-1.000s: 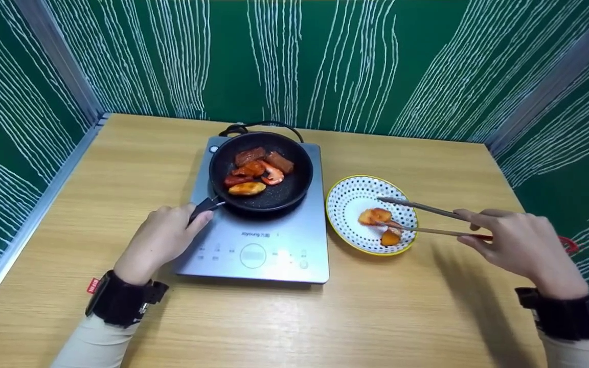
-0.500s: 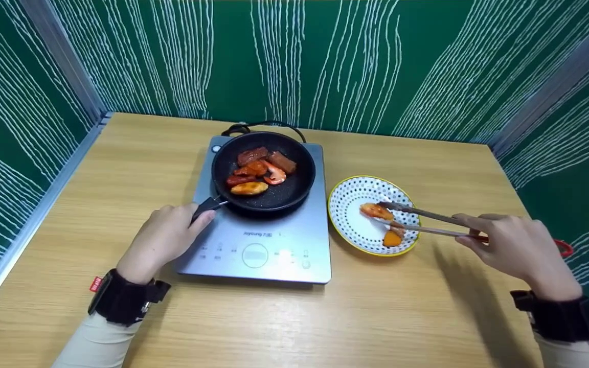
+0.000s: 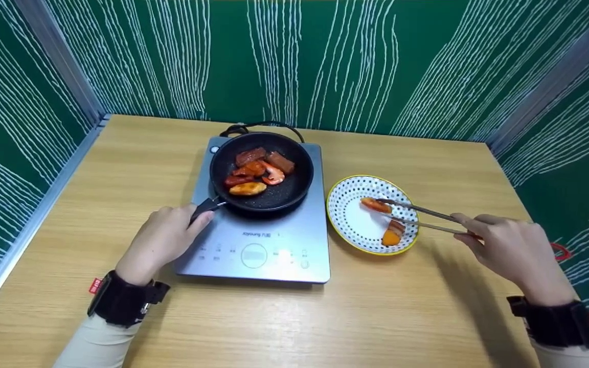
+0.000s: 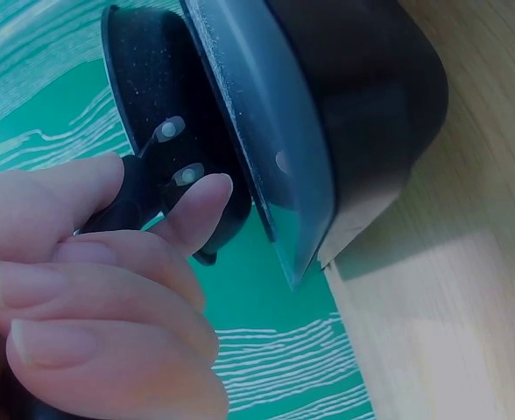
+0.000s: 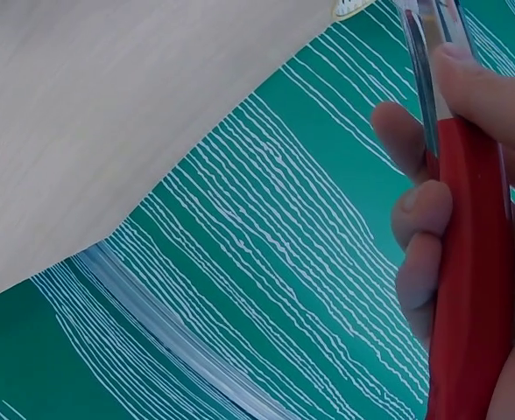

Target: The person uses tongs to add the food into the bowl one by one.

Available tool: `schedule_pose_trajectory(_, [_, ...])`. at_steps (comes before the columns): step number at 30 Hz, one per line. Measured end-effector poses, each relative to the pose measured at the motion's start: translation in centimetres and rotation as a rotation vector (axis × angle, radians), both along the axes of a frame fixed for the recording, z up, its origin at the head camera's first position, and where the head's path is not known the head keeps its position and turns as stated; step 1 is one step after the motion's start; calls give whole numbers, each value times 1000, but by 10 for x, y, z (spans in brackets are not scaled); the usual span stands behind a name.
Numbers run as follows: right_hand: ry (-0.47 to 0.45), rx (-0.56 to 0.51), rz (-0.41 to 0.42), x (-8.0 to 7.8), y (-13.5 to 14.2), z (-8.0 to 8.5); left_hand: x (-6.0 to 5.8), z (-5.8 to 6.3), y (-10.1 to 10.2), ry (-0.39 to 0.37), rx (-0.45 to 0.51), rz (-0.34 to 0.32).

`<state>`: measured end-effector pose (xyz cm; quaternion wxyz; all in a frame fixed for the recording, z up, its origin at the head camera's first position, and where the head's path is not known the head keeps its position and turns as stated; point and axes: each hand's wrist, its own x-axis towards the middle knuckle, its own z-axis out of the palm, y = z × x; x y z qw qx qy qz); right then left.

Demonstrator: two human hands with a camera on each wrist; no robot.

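In the head view my left hand grips the black handle of a frying pan, its fingers curled round it in the left wrist view. The pan sits on a silver induction cooker and holds a shrimp, brown meat slabs and a golden-brown piece. My right hand holds metal tongs with red handles. Their tips are around an orange-red food piece on a dotted plate. An orange chunk and a striped meat piece lie beside it.
A wooden table bears everything. A black cable runs behind the cooker. Green walls with white lines stand at the back and both sides.
The tongs' arms have come closer together around the orange-red piece, which has tilted and moved slightly away from the other food. The left hand and pan hold still.
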<state>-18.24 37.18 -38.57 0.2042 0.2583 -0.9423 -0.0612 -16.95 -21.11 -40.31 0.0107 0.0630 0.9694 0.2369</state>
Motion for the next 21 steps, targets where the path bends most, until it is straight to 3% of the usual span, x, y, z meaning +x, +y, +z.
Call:
schedule_pose_trajectory(12, [112,-21,84,-4,-2,-15,1,0,1,2,5,-2])
schedule_pose_trajectory(17, [144,-29,80,-4,-3,-18,1,-1,1,46,-16,-11])
schedule_pose_trajectory(21, [160,-33,64,-4,-3,-20,1,-1,0,15,-2,-5])
